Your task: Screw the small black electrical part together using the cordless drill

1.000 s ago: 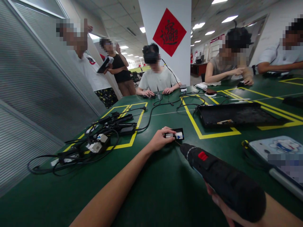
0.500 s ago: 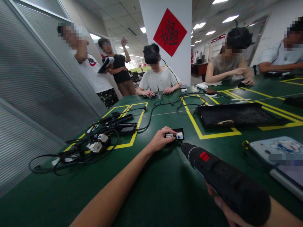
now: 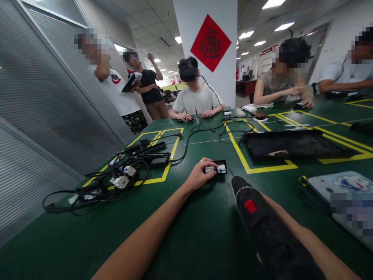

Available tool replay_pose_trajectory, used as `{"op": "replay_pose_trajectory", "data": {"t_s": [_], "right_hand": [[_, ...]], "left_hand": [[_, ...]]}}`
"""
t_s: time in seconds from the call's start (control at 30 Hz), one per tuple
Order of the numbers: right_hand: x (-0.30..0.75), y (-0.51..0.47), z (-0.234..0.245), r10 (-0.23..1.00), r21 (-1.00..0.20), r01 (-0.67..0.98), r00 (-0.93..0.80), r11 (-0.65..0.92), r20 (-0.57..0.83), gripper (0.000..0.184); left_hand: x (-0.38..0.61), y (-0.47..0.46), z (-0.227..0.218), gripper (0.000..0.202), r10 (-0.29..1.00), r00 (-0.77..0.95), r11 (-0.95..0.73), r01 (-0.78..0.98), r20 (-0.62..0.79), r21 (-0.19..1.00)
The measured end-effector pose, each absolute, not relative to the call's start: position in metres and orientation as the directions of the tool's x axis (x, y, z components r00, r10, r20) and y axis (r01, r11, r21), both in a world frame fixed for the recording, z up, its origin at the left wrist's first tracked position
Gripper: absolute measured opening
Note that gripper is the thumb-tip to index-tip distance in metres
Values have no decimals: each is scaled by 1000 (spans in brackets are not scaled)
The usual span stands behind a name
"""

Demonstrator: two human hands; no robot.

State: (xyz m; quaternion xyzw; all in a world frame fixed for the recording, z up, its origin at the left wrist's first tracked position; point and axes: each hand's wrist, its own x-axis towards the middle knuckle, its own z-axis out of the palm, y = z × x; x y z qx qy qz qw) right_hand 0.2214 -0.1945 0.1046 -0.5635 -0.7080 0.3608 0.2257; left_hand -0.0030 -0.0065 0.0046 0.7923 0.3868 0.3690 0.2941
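Note:
My left hand point(image 3: 199, 174) rests on the green table point(image 3: 204, 233) and pinches a small black part with white and blue pieces point(image 3: 218, 168), holding it flat on the surface. A black electric screwdriver with a red switch point(image 3: 262, 217) points away from me, its thin bit tip just right of the small part and apart from it. My right hand point(image 3: 259, 254) grips the screwdriver's body from below and is almost wholly hidden behind it; only my right forearm shows clearly.
A black tray point(image 3: 291, 146) lies at the right inside yellow tape lines. A tangle of cables and adapters point(image 3: 122, 175) sits at the left. A tablet case point(image 3: 340, 190) lies at the right edge. Other people sit and stand at the table's far side.
The screwdriver has swung right and pulled back, so its bit has left the small part. My left hand keeps its hold on the part.

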Motion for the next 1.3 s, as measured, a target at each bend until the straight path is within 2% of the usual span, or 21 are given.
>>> {"op": "replay_pose_trajectory", "data": {"t_s": [0.13,0.3,0.5,0.63,0.77,0.83,0.9,1.03,1.17,1.3], "right_hand": [[225,-203,95,966,-743,661,-247,108,-79,82],[215,-191,67,932,-716,688,-324,117,-159,101],[180,-186,50,939,-487,867,-250,108,-236,116],[158,-188,52,948,-354,931,-192,94,-253,110],[160,-183,73,936,-230,957,-235,176,-261,103],[167,-169,87,963,-205,958,-231,200,-141,94],[173,-145,93,962,-214,938,-270,274,45,75],[173,-85,67,897,-327,881,-204,343,392,37],[167,-49,23,845,-439,794,-166,420,508,29],[168,-44,2,835,-504,729,-168,463,525,23]], "left_hand": [[-4,-7,3,20,831,406,-536,405,381,741],[-5,-9,4,20,828,409,-541,405,383,737],[-5,-11,6,23,807,422,-572,381,414,727],[-6,-10,5,22,798,430,-584,377,423,718],[-6,-12,5,30,794,428,-594,395,432,701],[-5,-14,6,36,781,426,-617,413,457,670],[-2,-19,7,42,754,419,-656,446,506,609],[1,-27,6,50,684,454,-717,562,571,413],[-1,-27,3,51,631,523,-733,644,573,219],[-2,-24,2,40,624,570,-737,656,534,162]]}}
